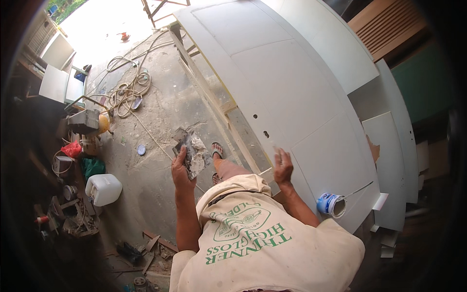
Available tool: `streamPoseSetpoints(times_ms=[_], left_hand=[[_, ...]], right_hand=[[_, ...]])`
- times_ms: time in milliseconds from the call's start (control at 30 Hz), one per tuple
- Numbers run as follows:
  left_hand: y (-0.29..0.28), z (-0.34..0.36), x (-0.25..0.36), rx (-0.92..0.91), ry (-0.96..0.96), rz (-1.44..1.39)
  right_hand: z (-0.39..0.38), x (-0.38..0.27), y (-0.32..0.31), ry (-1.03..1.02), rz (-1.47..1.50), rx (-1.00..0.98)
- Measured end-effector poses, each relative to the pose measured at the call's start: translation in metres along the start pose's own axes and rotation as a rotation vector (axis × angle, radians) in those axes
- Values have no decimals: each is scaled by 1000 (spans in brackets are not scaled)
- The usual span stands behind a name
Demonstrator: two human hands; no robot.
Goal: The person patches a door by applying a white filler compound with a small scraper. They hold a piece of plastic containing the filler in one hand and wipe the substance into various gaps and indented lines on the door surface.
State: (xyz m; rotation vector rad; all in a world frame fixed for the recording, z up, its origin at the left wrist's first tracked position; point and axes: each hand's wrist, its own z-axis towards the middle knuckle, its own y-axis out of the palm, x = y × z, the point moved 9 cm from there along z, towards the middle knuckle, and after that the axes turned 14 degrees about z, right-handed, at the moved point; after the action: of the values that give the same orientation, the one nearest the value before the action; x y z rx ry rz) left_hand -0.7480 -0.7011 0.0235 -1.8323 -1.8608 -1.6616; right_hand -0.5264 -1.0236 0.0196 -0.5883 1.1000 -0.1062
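Observation:
My left hand (181, 168) grips a dark flat board (181, 144) that carries a lump of pale, putty-like paste (197, 155). Over the near left edge of a white door panel (272, 73), my right hand (282, 168) is closed, its fingers curled. Motion blurs its fingertips, and whatever they pinch is too faint to name. Two dark holes (266, 134) pierce the panel just beyond this hand. To the right of my right forearm sits a blue and white can (332, 204), tilted in view, with a thin stick beside its mouth.
A wooden trestle (214, 104) supports the panel, close to my feet. More white panels (389, 141) lean at the right. On the floor at left are a coiled hose (129, 92), a round lid (141, 149), a white jerrycan (103, 190) and wood scraps (153, 243).

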Motion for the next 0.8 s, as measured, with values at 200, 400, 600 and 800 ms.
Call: streamPoseSetpoints(times_ms=[200,400,600,800], left_hand=[[34,4,-39,-118,-175,135],[81,11,-75,-424,-433,195],[108,37,-70,-425,-469,264],[115,110,-39,-449,-414,291]], right_hand=[[-49,68,-109,103,-661,157],[0,24,18,587,848,53],[54,-63,164,751,1599,-254],[130,-20,195,744,1289,-78]])
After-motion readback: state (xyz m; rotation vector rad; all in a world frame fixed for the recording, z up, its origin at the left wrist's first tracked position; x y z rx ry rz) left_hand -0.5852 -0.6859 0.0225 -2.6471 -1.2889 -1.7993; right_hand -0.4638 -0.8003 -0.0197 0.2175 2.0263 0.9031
